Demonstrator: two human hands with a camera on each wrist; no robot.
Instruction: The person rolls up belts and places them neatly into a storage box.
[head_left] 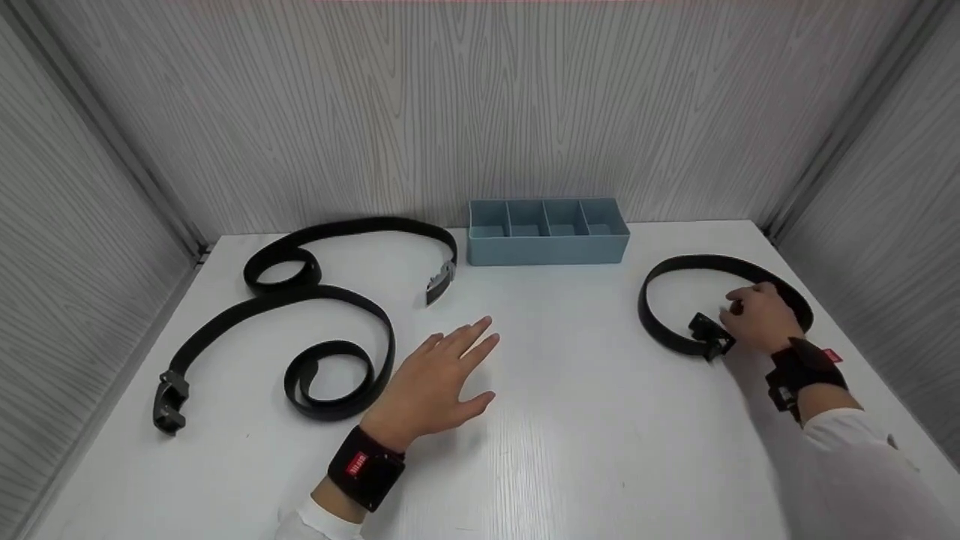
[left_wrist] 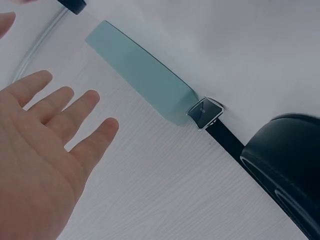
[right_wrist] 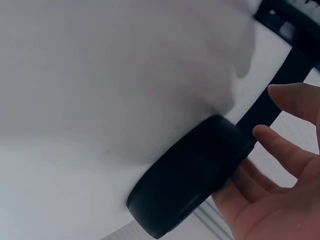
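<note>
On the right of the table a black belt (head_left: 701,262) stands on edge in a ring, its dark buckle (head_left: 712,337) toward the front. My right hand (head_left: 761,319) is at the belt's right side. In the right wrist view its thumb and index finger are apart and some fingers (right_wrist: 255,180) lie behind the belt strap (right_wrist: 187,175). My left hand (head_left: 431,382) hovers palm down near mid-table with spread fingers, holding nothing. Beside it, at left, lies a black belt (head_left: 247,306) with one end coiled. Behind that, another black belt (head_left: 375,224) curves toward its silver buckle (head_left: 441,281).
A blue-green divided box (head_left: 547,251) with several compartments stands at the table's back edge. Pale wood-grain panels (head_left: 480,105) rise behind and on both sides of the white table (head_left: 570,450).
</note>
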